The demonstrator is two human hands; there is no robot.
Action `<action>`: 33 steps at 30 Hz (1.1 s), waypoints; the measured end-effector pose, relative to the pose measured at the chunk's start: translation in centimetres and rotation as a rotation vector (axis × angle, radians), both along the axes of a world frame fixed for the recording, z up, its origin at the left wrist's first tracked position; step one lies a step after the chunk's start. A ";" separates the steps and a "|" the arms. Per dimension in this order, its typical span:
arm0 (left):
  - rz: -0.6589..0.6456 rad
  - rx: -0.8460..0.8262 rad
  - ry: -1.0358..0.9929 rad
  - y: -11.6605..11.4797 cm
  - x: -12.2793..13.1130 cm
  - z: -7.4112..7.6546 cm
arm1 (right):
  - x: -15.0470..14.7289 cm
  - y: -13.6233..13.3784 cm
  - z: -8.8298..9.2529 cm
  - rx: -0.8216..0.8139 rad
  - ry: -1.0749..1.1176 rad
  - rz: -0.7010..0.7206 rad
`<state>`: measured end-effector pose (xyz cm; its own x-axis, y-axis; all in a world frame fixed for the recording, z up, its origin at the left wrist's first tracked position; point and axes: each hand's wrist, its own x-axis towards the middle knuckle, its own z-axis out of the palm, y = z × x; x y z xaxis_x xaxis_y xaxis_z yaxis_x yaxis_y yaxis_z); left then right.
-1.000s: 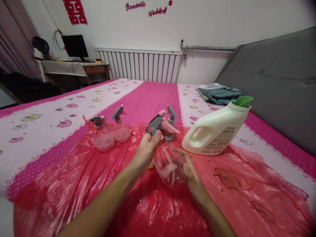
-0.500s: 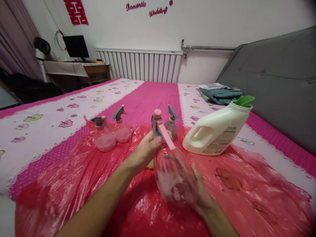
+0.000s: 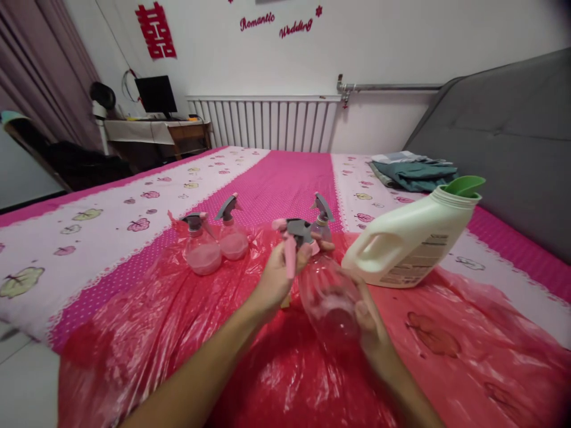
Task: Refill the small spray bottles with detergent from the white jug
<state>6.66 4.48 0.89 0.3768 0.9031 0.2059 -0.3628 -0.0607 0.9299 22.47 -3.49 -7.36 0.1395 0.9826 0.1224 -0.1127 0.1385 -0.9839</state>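
Both hands hold one clear spray bottle, tilted with its base toward me and to the right. My left hand is closed around the grey and pink spray head at the bottle's neck. My right hand wraps the lower right side of the bottle body. Liquid or foam shows faintly inside. Another spray bottle stands just behind, partly hidden by the held one. Two more spray bottles with cloudy liquid, a nearer one and a farther one, stand to the left.
Red plastic sheeting covers the near part of the bed. A white jug with a green scoop or funnel in its mouth stands at right. Folded clothes lie behind it, near the grey headboard.
The held bottle's spray head has turned, its pink trigger now pointing down toward me instead of slanting right. The whole scene has shifted slightly right in view.
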 end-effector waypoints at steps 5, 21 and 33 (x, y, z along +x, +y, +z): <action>0.004 0.072 0.074 -0.5 -0.2 -0.3 | -1.0 -0.6 -0.1 -0.012 -0.019 0.025; 0.057 0.028 -0.081 0.9 -0.6 -1.2 | -1.4 -0.5 0.4 0.034 -0.037 0.191; 0.043 -0.058 -0.064 0.8 -0.4 0.0 | -1.8 -1.3 -0.3 0.073 -0.136 0.110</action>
